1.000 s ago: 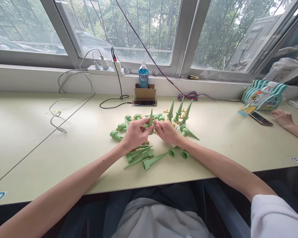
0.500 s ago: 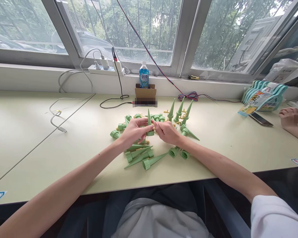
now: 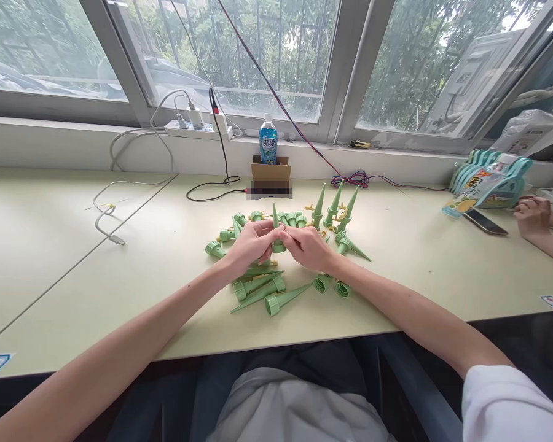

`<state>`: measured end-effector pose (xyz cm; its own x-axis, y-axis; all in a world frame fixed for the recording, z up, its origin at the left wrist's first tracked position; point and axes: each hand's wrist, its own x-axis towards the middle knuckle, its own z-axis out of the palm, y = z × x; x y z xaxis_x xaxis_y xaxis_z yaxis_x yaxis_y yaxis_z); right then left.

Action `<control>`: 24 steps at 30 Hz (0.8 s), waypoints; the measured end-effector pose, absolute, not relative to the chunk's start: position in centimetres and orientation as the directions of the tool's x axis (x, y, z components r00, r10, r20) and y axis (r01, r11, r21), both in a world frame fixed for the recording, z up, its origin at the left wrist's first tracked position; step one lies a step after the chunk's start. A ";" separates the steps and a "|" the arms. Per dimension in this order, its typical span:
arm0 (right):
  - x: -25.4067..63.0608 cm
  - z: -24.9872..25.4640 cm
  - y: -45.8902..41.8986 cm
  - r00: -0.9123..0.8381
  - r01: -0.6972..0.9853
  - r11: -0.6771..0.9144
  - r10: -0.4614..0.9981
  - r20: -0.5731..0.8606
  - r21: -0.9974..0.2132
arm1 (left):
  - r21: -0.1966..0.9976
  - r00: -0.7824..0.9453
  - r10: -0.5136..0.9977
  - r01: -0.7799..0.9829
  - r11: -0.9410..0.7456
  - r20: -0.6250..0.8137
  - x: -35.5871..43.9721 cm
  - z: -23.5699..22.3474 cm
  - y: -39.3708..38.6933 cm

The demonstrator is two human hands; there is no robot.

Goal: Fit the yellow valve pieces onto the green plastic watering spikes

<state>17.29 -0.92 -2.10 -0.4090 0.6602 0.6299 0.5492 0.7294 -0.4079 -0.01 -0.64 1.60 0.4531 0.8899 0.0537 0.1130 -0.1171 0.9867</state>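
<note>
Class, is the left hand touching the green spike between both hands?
Touching: the head view shows the left hand gripping the green spike, thumb across its front.

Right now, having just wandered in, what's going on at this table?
A person seated at the table holds a green spike point-up in the left fingers. The right fingers are close against it; what they pinch is hidden. Three similar spikes with yellow fittings stand upright beyond the right hand, and more green pieces lie around. At the far right, another person's hands are near a phone.
</note>
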 end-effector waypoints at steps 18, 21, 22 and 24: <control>17.1 -2.0 -1.2 -0.403 0.586 0.700 0.689 0.603 -0.408 | 0.970 0.476 0.873 0.146 -0.194 0.103 -0.3 1.0 0.0; 17.2 -1.9 -1.2 -0.421 0.577 0.713 0.678 0.602 -0.399 | 0.968 0.479 0.871 0.146 -0.205 0.112 -0.3 1.0 0.0; 17.2 -1.9 -1.2 -0.427 0.576 0.716 0.675 0.602 -0.395 | 0.968 0.477 0.872 0.147 -0.206 0.113 -0.3 1.0 -0.1; 17.2 -1.9 -1.2 -0.437 0.580 0.720 0.670 0.601 -0.381 | 0.967 0.473 0.874 0.150 -0.206 0.112 -0.2 1.1 -0.1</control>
<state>17.19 -1.23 -1.93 -0.4371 0.6696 0.6005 0.5801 0.7201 -0.3807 -0.24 -0.15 1.07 0.4732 0.8738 0.1122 0.1503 -0.2056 0.9670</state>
